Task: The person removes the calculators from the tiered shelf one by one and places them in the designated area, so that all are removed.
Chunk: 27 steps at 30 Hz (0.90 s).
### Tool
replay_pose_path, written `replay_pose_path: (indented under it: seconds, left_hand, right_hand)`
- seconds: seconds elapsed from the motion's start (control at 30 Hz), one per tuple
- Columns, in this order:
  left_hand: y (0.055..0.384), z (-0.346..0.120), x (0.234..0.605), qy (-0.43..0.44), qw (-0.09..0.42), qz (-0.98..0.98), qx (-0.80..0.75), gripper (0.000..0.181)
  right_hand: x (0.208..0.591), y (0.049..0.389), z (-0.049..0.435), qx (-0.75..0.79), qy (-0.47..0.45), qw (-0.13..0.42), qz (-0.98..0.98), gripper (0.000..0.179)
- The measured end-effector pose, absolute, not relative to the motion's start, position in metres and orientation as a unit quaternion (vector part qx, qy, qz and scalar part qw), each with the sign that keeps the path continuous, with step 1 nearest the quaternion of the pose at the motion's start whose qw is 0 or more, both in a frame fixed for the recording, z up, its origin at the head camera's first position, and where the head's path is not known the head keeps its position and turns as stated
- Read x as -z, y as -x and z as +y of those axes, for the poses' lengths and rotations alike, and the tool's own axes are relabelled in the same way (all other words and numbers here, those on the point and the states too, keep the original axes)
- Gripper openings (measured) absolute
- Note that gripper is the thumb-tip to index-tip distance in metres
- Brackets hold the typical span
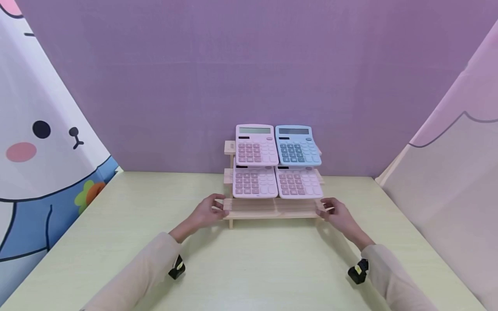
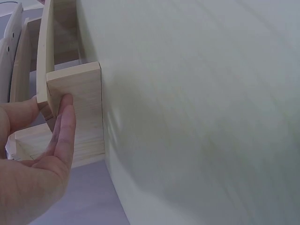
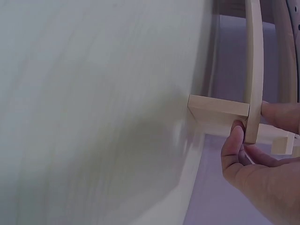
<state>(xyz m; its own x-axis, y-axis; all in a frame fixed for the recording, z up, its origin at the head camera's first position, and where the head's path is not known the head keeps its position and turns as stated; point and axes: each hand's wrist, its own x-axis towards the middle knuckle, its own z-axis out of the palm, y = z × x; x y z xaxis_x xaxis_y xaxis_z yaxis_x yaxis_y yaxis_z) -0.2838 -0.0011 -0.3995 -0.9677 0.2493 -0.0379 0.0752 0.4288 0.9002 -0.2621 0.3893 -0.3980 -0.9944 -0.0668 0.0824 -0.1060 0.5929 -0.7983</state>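
Pinching one wooden rack (image 1: 272,208), two hands (image 1: 205,212) (image 1: 343,217) sit below four calculators (image 1: 256,144), three pink.

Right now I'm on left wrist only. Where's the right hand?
Observer: The right hand pinches the right end of the lowest board on the wooden rack.
Operator: What's displayed above that board?
Observer: Four calculators, in two rows of two.
Operator: All one colour?
Observer: No, the top-right calculator is blue; the other three are pink.
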Motion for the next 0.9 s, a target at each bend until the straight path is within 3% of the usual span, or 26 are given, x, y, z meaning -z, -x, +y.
replay_pose_path:
  seconds: [0.63,0.9]
  left_hand:
    - [0.2858,-0.001,0.3992,-0.11,0.091,0.844,-0.517,0.056]
    - [0.2835,-0.0003,0.3942,-0.111,0.098,0.845,-0.514,0.056]
  right_hand:
    - [0.3976,0.2631,0.3912,-0.459,-0.036,0.022,-0.887,0.047]
    - [0.4013,0.2614,0.3952,-0.471,-0.077,0.053,-0.877,0.054]
